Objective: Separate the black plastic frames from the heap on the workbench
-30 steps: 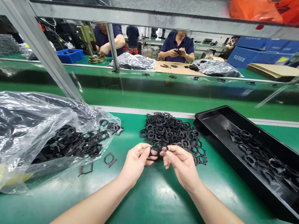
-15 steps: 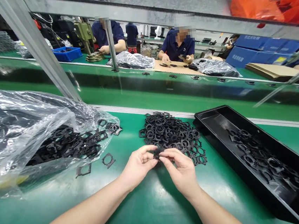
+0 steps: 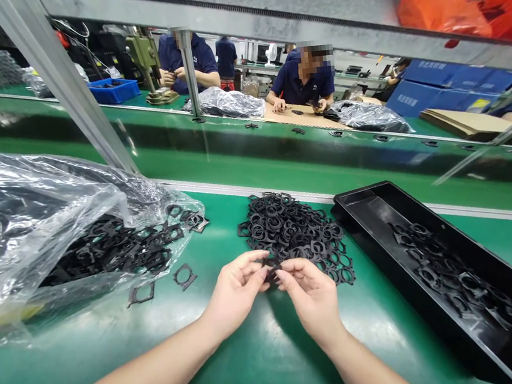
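Note:
Between my fingertips is a small black plastic ring part, partly covered by the fingers. My left hand pinches it from the left, thumb below and fingers above. My right hand is closed on its right side. Just beyond the hands lies a heap of black ring-shaped frames on the green table. Two loose frames with square edges, one of them a black frame, rest to the left of my left hand.
A clear plastic bag spilling black frames lies at the left. At the right stands a long black tray with similar parts inside. Beyond a metal rail and a green conveyor belt, co-workers sit. A metal post rises at the left.
The black part has been turned between my fingers, and its ring shape shows more now. My hands have barely shifted. Across the belt, the co-workers' hands have moved.

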Demonstrator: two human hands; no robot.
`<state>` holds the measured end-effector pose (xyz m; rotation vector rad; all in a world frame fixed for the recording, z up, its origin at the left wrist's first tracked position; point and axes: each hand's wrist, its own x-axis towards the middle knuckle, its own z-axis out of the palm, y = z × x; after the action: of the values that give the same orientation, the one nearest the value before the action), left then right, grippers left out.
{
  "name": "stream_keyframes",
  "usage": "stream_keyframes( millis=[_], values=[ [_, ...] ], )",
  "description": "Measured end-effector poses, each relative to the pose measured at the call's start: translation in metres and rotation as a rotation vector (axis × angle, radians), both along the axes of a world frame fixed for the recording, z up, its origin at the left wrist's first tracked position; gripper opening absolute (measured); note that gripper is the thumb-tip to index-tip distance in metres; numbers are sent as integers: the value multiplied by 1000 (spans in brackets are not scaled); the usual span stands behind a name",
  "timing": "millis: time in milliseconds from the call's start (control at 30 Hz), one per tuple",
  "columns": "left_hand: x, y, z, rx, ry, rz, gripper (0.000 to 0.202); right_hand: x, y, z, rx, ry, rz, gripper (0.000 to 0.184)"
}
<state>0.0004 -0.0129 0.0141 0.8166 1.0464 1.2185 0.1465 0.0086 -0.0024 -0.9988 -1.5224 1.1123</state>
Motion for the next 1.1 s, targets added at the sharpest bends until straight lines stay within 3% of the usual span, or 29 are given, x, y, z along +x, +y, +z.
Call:
stream_keyframes(
  millis=[200,567,933,1100],
  values=[
    [3,-4,3,23,23,10,28,0,-1,0,24,-21,-30,4],
    [4,-10,-9,212,221,8,25,-3,5,5,-168,35,10,15],
    [1,-10,-12,285,402,-1,25,-3,4,1,-99,-7,-37,12],
    [3,-9,-12,270,331,14,24,-3,4,-2,-28,-66,-66,9]
  ],
)
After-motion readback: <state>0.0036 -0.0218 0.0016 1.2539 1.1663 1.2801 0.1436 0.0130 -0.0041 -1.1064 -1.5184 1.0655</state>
